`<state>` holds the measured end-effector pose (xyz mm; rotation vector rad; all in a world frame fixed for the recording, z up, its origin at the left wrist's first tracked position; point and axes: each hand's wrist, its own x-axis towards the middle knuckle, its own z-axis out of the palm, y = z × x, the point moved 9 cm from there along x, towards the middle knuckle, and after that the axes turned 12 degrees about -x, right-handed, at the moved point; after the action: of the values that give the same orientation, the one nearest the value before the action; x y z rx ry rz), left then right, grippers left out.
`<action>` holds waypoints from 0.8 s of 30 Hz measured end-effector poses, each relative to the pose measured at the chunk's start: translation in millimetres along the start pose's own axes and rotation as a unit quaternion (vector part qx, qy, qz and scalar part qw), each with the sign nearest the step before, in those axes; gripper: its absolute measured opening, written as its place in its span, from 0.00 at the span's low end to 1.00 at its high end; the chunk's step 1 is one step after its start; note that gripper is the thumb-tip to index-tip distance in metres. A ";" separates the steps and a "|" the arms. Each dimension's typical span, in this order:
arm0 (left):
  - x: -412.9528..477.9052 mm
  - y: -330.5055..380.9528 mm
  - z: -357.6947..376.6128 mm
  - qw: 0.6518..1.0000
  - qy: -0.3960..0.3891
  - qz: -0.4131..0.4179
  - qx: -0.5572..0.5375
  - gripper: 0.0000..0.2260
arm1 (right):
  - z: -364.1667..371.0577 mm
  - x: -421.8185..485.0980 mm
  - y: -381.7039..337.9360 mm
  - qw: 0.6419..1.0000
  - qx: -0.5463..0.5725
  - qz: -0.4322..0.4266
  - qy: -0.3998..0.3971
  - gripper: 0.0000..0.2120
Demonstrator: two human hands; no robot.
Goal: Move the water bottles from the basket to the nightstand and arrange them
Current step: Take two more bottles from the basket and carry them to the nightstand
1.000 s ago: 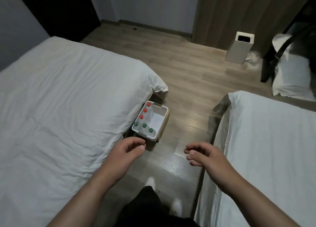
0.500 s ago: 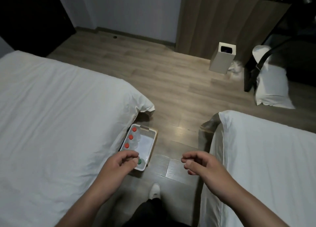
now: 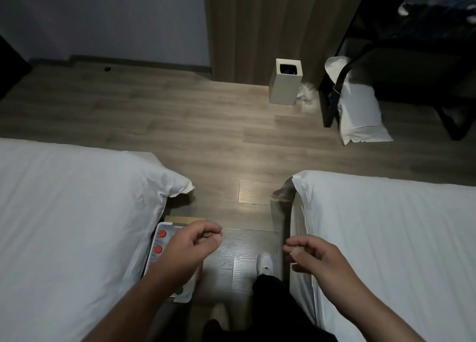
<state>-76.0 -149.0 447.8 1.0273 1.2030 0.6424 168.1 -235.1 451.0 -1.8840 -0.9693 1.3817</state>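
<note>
- Water bottles (image 3: pixel 162 233): in the head view mostly only caps show. Two red caps sit in a row along the basket's left wall, and one green cap (image 3: pixel 179 291) sits at the near end, half under the forearm. The bodies are mostly hidden, so the full count cannot be told.
- Basket (image 3: pixel 154 255): white with a perforated side wall and a tan strip at the far end. It sits on the wooden floor (image 3: pixel 206 135), hard against the side of the left bed (image 3: pixel 64 213), in the aisle between the two beds.
- Left hand (image 3: pixel 190 246): hovers above the basket's right half and covers much of it. The fingers are loosely curled with the thumb near the forefinger, and it holds nothing. The red caps lie just left of the knuckles and lower down. No contact with any bottle is visible.
- Right hand (image 3: pixel 314 256): held out over the aisle by the edge of the right bed (image 3: pixel 386 238), well apart from the basket. The fingers are loosely curled and it is empty.
- White shoe (image 3: pixel 265 263): on the floor between the two hands, with a dark trouser leg behind it.
- Far side: a tall white bin (image 3: pixel 285 84) stands on the floor in front of a wood panel (image 3: pixel 270 27). To its right a white pillow (image 3: pixel 360 115) leans by a dark frame.
</note>
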 end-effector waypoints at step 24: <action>11.5 -32.0 -121.3 0.886 0.386 -0.014 -0.255 0.12 | 128.6 203.3 -168.9 0.911 -0.231 -0.134 -0.314 0.03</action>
<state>-192.1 -117.1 411.0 0.2843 1.5936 1.3390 48.7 33.5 446.5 -1.5196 -1.9406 1.7284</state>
